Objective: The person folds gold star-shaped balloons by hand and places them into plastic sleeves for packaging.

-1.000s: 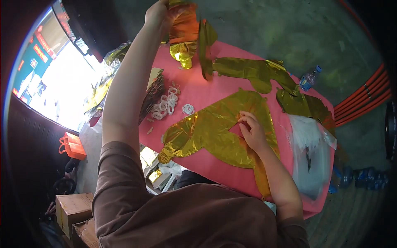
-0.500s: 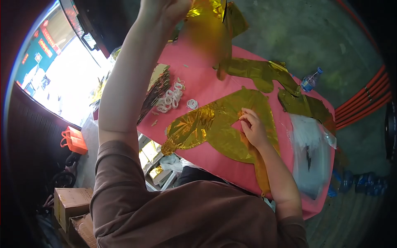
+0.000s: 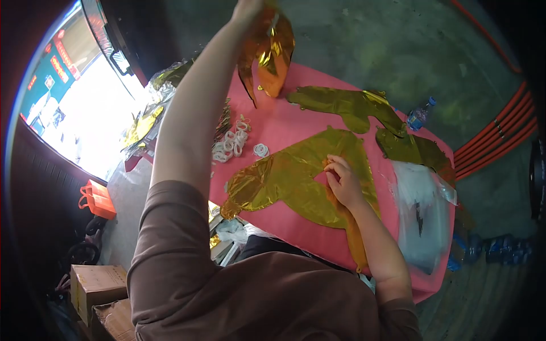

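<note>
My left hand (image 3: 248, 11) is raised at the top of the view, closed on a crumpled gold foil balloon (image 3: 273, 68) that hangs over the far side of the table. Part of that hand is cut off by the frame's edge. On the pink tabletop (image 3: 267, 122) lies a large flat gold foil balloon (image 3: 290, 176). My right hand (image 3: 347, 184) rests over it, thumb and fingers pinched at the foil near a gap in its middle. Two more flat foil pieces lie beyond, one a long shape (image 3: 341, 103), the other a darker piece (image 3: 418, 149).
White ribbon rolls (image 3: 232, 145) and a single small roll (image 3: 260, 150) lie on the left. A clear plastic bag (image 3: 421, 221) covers the table's right side, near a water bottle (image 3: 421, 113). Cardboard boxes (image 3: 96, 284) and an orange bag (image 3: 98, 199) stand on the floor.
The foil balloon in my left hand has swung leftward and now hangs lower and more gathered. My right hand stays at the same spot on the flat balloon. The view has shifted slightly.
</note>
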Demonstrator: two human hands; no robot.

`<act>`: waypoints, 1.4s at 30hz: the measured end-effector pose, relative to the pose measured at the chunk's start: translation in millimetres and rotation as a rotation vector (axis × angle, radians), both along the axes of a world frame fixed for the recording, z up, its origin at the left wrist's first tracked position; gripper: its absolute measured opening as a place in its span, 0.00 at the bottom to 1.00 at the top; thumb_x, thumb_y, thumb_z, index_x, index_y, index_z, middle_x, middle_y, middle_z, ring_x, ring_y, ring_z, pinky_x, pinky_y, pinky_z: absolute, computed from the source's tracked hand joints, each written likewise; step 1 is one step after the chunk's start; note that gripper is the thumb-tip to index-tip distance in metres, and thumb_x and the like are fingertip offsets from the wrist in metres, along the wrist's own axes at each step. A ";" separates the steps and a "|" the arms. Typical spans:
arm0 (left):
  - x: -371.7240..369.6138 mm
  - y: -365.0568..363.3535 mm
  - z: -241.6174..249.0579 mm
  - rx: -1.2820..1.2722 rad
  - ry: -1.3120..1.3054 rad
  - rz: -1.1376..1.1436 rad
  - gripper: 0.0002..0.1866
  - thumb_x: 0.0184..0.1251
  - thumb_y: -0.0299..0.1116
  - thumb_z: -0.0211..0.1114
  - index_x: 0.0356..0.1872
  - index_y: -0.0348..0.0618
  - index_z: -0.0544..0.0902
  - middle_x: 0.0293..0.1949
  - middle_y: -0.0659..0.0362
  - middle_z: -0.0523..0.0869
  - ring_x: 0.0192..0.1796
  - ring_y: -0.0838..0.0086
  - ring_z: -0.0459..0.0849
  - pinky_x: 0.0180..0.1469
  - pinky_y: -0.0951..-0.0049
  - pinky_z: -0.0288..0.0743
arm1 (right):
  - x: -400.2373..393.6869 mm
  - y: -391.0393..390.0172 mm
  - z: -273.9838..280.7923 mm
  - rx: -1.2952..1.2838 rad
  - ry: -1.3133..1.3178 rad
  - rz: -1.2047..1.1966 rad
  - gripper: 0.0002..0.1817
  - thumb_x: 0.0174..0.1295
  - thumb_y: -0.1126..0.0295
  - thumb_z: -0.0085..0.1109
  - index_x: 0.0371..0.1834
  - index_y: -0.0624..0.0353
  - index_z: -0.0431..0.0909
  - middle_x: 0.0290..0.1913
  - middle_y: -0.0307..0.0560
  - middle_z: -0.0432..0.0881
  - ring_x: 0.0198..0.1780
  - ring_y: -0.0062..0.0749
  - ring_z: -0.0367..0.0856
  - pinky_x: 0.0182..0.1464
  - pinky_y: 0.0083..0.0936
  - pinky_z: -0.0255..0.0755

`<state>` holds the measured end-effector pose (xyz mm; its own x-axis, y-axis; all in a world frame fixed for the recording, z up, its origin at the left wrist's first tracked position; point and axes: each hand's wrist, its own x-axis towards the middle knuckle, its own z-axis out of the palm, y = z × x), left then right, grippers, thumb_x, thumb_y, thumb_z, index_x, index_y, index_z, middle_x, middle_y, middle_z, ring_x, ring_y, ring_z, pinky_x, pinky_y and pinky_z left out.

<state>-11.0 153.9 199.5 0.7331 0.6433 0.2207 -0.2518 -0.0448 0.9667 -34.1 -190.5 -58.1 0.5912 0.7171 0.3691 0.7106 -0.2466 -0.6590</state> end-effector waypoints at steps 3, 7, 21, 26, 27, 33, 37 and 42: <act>63.8 67.0 -95.5 0.530 0.114 0.074 0.24 0.67 0.45 0.53 0.55 0.36 0.72 0.50 0.44 0.79 0.52 0.53 0.79 0.55 0.58 0.73 | 1.0 -0.1 -2.5 0.025 -0.056 -0.011 0.06 0.56 0.74 0.57 0.36 0.60 0.76 0.56 0.51 0.75 0.55 0.46 0.75 0.55 0.34 0.69; 72.2 97.1 -201.8 0.861 0.380 0.185 0.27 0.63 0.51 0.54 0.58 0.45 0.74 0.53 0.43 0.78 0.56 0.51 0.76 0.58 0.58 0.70 | 0.9 -1.2 -2.7 0.026 -0.070 -0.025 0.05 0.56 0.74 0.57 0.36 0.60 0.76 0.56 0.51 0.75 0.55 0.45 0.74 0.55 0.34 0.69; 59.1 -69.0 -251.7 1.314 0.292 -0.232 0.10 0.56 0.36 0.63 0.37 0.45 0.83 0.42 0.53 0.83 0.50 0.57 0.78 0.51 0.60 0.74 | 2.9 2.3 0.8 -0.011 -0.044 0.005 0.06 0.56 0.75 0.57 0.37 0.62 0.76 0.55 0.51 0.75 0.55 0.44 0.75 0.54 0.32 0.71; 84.3 -78.0 -262.2 1.449 0.373 -0.248 0.09 0.59 0.35 0.58 0.35 0.44 0.82 0.41 0.53 0.82 0.49 0.57 0.78 0.49 0.61 0.74 | 3.7 2.0 0.2 0.006 -0.076 0.001 0.05 0.55 0.76 0.57 0.36 0.62 0.76 0.54 0.51 0.75 0.55 0.44 0.75 0.54 0.32 0.71; 86.5 -77.9 -264.4 1.575 0.390 -0.257 0.09 0.59 0.34 0.57 0.34 0.43 0.82 0.41 0.53 0.82 0.50 0.58 0.78 0.49 0.61 0.75 | 3.9 1.8 0.2 0.013 -0.085 0.010 0.05 0.55 0.76 0.57 0.35 0.62 0.75 0.54 0.51 0.75 0.54 0.44 0.75 0.54 0.32 0.71; 88.4 -79.1 -272.4 1.525 0.207 -0.080 0.08 0.57 0.34 0.59 0.30 0.41 0.81 0.33 0.53 0.83 0.41 0.57 0.80 0.43 0.61 0.75 | 4.8 0.9 -0.8 0.014 -0.065 0.009 0.05 0.55 0.75 0.57 0.34 0.62 0.75 0.55 0.50 0.75 0.54 0.44 0.74 0.54 0.33 0.70; 82.9 -84.5 -247.0 1.003 0.452 -0.174 0.10 0.51 0.35 0.69 0.21 0.40 0.80 0.24 0.56 0.83 0.30 0.64 0.82 0.35 0.65 0.75 | 3.8 0.6 1.1 0.009 -0.057 0.014 0.05 0.54 0.75 0.57 0.34 0.61 0.75 0.55 0.49 0.75 0.54 0.45 0.74 0.54 0.34 0.70; 96.4 -72.8 -232.1 0.426 0.430 -0.292 0.13 0.52 0.36 0.73 0.20 0.39 0.80 0.21 0.63 0.80 0.24 0.77 0.76 0.28 0.72 0.70 | 2.5 0.3 1.2 -0.009 -0.042 0.003 0.06 0.54 0.75 0.57 0.34 0.61 0.75 0.55 0.50 0.74 0.55 0.47 0.73 0.55 0.35 0.68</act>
<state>85.3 81.1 -32.5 0.9433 0.3262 0.0609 0.0918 -0.4329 0.8967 -31.6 -190.2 -56.9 0.5731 0.7221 0.3876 0.7384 -0.2499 -0.6263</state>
